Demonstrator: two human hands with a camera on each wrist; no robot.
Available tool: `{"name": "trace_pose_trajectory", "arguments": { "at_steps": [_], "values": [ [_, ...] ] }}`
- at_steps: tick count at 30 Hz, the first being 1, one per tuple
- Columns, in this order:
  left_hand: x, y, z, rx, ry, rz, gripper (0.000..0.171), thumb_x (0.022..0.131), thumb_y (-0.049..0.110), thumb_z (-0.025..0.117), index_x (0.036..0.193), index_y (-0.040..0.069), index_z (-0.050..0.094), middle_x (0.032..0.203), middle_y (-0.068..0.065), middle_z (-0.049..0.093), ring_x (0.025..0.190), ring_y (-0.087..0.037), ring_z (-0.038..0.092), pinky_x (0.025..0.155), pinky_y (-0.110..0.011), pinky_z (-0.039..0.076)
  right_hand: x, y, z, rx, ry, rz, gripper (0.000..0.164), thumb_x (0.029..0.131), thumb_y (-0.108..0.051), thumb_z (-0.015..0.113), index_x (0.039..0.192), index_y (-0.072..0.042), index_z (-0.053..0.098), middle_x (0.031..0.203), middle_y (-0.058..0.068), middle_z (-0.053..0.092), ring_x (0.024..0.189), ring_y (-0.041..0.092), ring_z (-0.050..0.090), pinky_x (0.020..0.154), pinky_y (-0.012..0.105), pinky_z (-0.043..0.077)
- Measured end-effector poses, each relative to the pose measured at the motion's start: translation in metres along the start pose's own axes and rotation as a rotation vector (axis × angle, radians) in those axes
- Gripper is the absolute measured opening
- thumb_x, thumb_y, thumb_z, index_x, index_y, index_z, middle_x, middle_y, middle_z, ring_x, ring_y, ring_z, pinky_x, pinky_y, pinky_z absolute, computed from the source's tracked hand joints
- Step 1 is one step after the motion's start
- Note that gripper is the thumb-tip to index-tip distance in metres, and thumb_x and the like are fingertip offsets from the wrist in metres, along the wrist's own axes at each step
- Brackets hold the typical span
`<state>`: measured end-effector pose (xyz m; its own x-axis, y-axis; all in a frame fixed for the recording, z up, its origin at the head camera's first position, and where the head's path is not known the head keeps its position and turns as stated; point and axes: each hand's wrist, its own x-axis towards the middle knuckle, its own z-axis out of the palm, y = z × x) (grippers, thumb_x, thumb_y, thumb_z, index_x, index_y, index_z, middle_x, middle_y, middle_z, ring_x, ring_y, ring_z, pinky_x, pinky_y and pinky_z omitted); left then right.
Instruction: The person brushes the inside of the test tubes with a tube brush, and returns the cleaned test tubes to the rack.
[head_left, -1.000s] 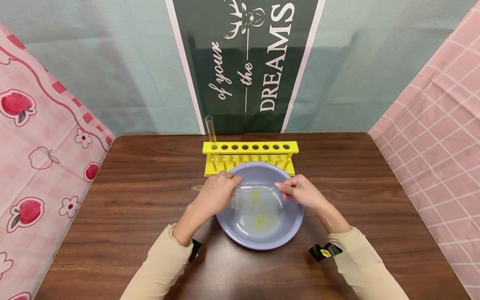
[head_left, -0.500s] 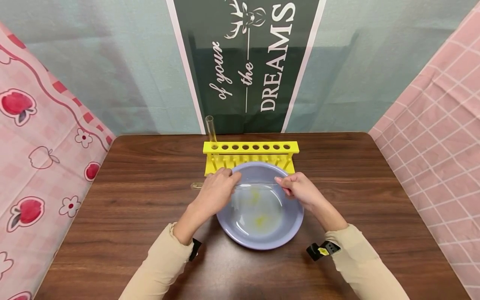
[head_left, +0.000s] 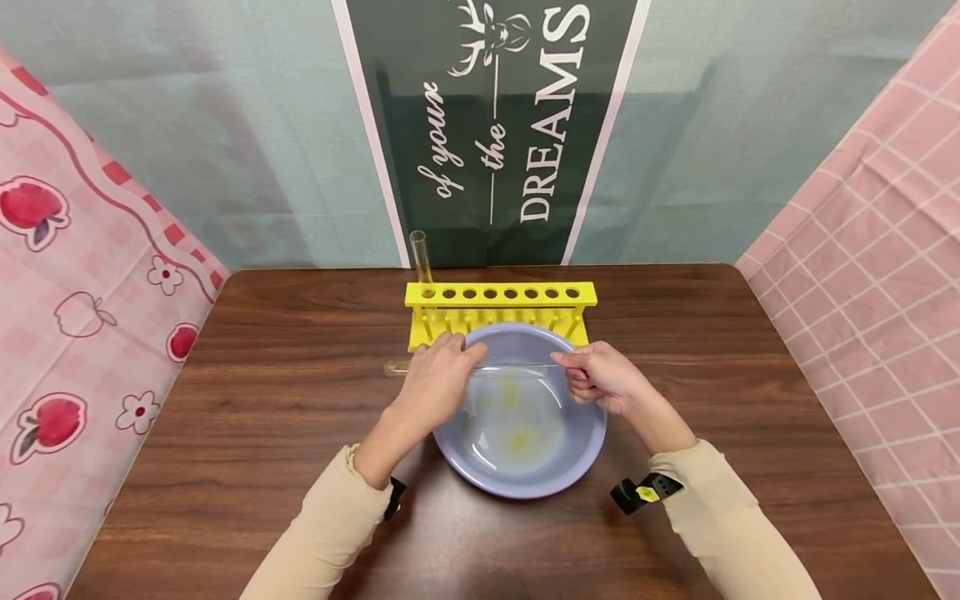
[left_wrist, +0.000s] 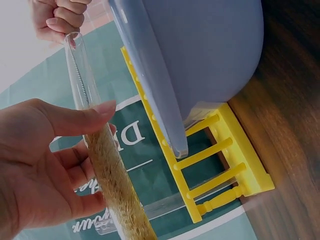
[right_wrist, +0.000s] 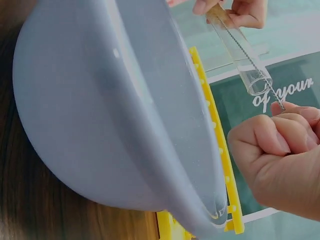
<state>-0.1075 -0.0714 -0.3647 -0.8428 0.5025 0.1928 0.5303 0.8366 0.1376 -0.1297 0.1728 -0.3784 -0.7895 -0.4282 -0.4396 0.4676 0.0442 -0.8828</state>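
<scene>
My left hand [head_left: 437, 379] grips a clear glass test tube [left_wrist: 82, 82] that lies nearly level above the lilac basin [head_left: 517, 490]. Inside the tube, tan bristles of a test tube brush [left_wrist: 117, 182] fill the closed half, at left in the head view. The brush's twisted wire [right_wrist: 243, 50] comes out of the tube's mouth. My right hand [head_left: 606, 379], its fingers curled, pinches the wire's end just beyond that mouth. Shallow liquid with yellowish patches covers the basin's bottom.
Behind the basin stands a yellow test tube rack [head_left: 501, 294]. Its leftmost hole holds another test tube [head_left: 420, 252] with yellowish liquid low in it. All rest on a brown wooden table [head_left: 300, 333], with cloth hangings around the back and sides.
My right hand has turned and risen slightly, its fingers more visibly curled. The tube has shifted up a little in the head view, still in my left hand. Basin and rack stay put.
</scene>
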Motion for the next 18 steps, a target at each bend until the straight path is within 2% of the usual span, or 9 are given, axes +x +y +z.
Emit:
{"name": "trace_pose_trajectory", "arguments": {
  "at_steps": [3,6,8,11,13,18],
  "values": [
    [0.001,-0.004,0.0,-0.012,-0.001,-0.002,0.022,0.076,-0.008,0.057,0.08,0.014,0.053,0.072,-0.004,0.048,0.071,-0.023,0.051,0.048,-0.032,0.036,0.0,0.001,0.0,-0.131,0.0,-0.076,0.048,0.094,-0.01,0.048,0.048,-0.005,0.035,0.043,-0.002,0.029,0.036,0.01,0.024,0.042,0.025,0.019],
    [0.001,-0.009,-0.001,-0.048,0.009,0.005,0.022,0.074,-0.007,0.059,0.075,0.013,0.051,0.068,-0.002,0.047,0.068,-0.021,0.051,0.047,-0.03,0.037,-0.001,0.002,-0.002,-0.383,0.027,-0.199,0.045,0.092,-0.012,0.052,0.051,0.002,0.043,0.045,0.0,0.032,0.039,0.011,0.026,0.041,0.024,0.021],
    [0.001,-0.012,-0.002,-0.086,0.018,0.015,0.023,0.071,-0.008,0.06,0.074,0.013,0.051,0.066,-0.001,0.046,0.065,-0.02,0.05,0.046,-0.029,0.036,-0.005,0.0,0.001,-0.566,0.054,-0.282,0.041,0.091,-0.012,0.054,0.053,0.002,0.047,0.046,-0.001,0.032,0.041,0.011,0.027,0.042,0.024,0.023],
    [0.0,-0.016,-0.003,-0.136,0.007,0.013,0.024,0.068,-0.009,0.06,0.076,0.013,0.055,0.068,0.0,0.05,0.066,-0.019,0.052,0.048,-0.029,0.039,-0.007,-0.002,0.004,-0.744,0.086,-0.381,0.039,0.089,-0.012,0.057,0.052,-0.003,0.048,0.047,-0.004,0.033,0.044,0.01,0.029,0.043,0.023,0.025],
    [0.0,-0.017,-0.003,-0.156,-0.011,-0.002,0.024,0.067,-0.008,0.061,0.078,0.013,0.057,0.07,0.0,0.054,0.068,-0.018,0.054,0.05,-0.03,0.041,-0.007,-0.001,0.005,-0.814,0.103,-0.429,0.039,0.089,-0.011,0.058,0.051,-0.009,0.047,0.047,-0.006,0.033,0.045,0.009,0.03,0.044,0.023,0.026],
    [0.001,-0.018,-0.004,-0.19,-0.064,-0.046,0.023,0.068,-0.005,0.065,0.08,0.014,0.06,0.073,0.001,0.057,0.071,-0.018,0.056,0.053,-0.031,0.043,-0.002,0.007,0.0,-0.889,0.134,-0.545,0.039,0.086,-0.011,0.062,0.05,-0.013,0.046,0.047,-0.009,0.031,0.045,0.008,0.03,0.043,0.023,0.026]
  ]
}}
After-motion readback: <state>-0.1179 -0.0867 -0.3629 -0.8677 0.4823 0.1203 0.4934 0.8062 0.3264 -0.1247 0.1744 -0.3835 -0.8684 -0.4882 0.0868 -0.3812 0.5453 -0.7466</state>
